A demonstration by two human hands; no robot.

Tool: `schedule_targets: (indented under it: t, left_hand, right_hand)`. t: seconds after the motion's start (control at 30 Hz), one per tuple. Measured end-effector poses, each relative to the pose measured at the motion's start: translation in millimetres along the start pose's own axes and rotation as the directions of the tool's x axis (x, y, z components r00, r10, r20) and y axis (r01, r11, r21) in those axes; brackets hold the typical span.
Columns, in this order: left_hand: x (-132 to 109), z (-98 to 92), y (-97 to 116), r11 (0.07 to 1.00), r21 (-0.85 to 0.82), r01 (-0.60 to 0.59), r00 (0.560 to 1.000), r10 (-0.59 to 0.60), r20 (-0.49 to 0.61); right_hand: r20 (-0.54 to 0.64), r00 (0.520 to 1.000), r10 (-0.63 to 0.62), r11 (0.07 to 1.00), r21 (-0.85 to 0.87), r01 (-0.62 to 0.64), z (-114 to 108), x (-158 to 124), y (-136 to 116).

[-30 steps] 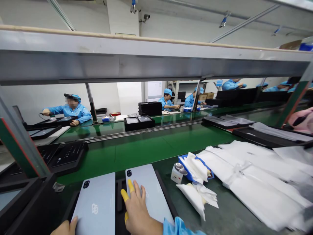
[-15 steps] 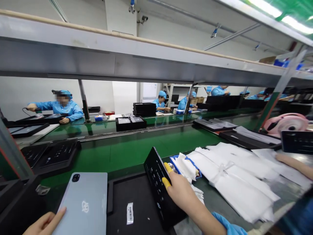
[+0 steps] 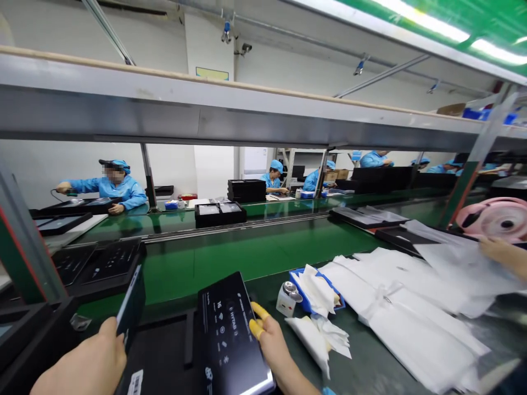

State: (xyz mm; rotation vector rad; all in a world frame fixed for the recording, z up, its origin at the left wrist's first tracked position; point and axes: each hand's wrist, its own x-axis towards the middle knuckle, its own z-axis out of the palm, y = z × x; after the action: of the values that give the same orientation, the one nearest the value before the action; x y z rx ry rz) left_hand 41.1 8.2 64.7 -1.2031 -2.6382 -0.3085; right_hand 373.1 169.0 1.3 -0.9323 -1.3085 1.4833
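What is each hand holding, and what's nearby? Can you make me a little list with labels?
Left hand: grips a thin grey-edged tablet, tipped up on its edge
Right hand: yellow-capped fingers hold a flat black-screened tablet
Underneath: black moulded tray
Nearby: small white bottle, blue tray of white wipes, white foam sleeves
Behind: green conveyor belt
Other person: a hand over the sleeves at far right

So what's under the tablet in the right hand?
A black tray: its left compartment with a white label shows beside the tablet. The right hand grips the tablet's edge. The tray's right compartment is covered, so its contents can't be seen.
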Motion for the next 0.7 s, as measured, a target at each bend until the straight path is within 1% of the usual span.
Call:
schedule_targets:
  t: [0.03,0.07,0.1,0.13,0.17,0.2,0.23,0.27,0.3,0.33,0.4,0.43,0.5,0.6,0.63,0.7]
  left_hand:
    - [-6,-12.1,13,0.997,0.061,-0.054,0.998,0.052,0.036]
    - [-12,-21.9,27,0.985,0.132,-0.108,0.994,0.107,0.012]
    - [-19,-28.1,41,0.967,0.172,-0.188,0.982,0.190,0.005]
    - [-25,-29.9,55,0.940,0.217,-0.263,0.960,0.276,-0.033]
    - [-31,-27.1,67,0.932,0.236,-0.276,0.940,0.313,-0.138]
    - [-36,-19.9,79,0.928,0.232,-0.291,0.904,0.346,-0.250]
    - [-39,-9.1,89,0.916,0.238,-0.322,0.860,0.388,-0.331]
    - [-42,4.2,97,0.905,0.244,-0.348,0.821,0.420,-0.387]
    - [-44,18.4,105,0.896,0.249,-0.368,0.796,0.442,-0.414]
    - [-46,32.1,111,0.891,0.249,-0.380,0.787,0.453,-0.419]
    - [-47,53.2,122,0.904,0.236,-0.357,0.809,0.426,-0.405]
    - [-48,59.4,125,0.912,0.233,-0.338,0.828,0.406,-0.388]
    - [-48,63.9,129,0.922,0.243,-0.301,0.856,0.374,-0.358]
    - [-49,64.6,122,0.919,0.242,-0.310,0.853,0.382,-0.357]
    - [-50,67.6,117,0.925,0.212,-0.316,0.854,0.374,-0.361]
    - [-52,81.9,107,0.942,0.096,-0.322,0.880,0.335,-0.338]
  right_hand:
    - [0.001,1.000,0.019,1.000,0.018,-0.019,2,2,11]
    - [-0.004,1.000,0.029,1.000,0.013,-0.029,3,4,20]
    - [-0.015,0.999,0.033,0.999,-0.010,-0.034,2,5,28]
    - [-0.030,0.999,0.034,0.998,-0.045,-0.035,0,6,33]
    - [-0.043,0.999,0.031,0.995,-0.089,-0.035,-2,6,37]
    - [-0.054,0.998,0.025,0.990,-0.140,-0.032,-5,7,40]
    - [-0.064,0.998,0.016,0.979,-0.201,-0.029,-8,7,41]
    - [-0.072,0.997,0.005,0.962,-0.273,-0.024,-10,6,41]
    - [-0.074,0.997,-0.011,0.936,-0.352,-0.016,-11,5,41]
    - [-0.069,0.997,-0.029,0.902,-0.431,-0.004,-12,4,41]
    - [-0.040,0.997,-0.066,0.825,-0.564,0.032,-11,-1,40]
    - [-0.018,0.996,-0.086,0.791,-0.609,0.057,-10,-3,40]
    - [0.020,0.994,-0.111,0.740,-0.666,0.096,-7,-7,40]
    - [0.042,0.993,-0.115,0.697,-0.709,0.111,-3,-11,40]
    - [0.043,0.992,-0.117,0.689,-0.716,0.112,-1,-13,40]
    - [0.050,0.993,-0.110,0.678,-0.726,0.112,3,-19,37]
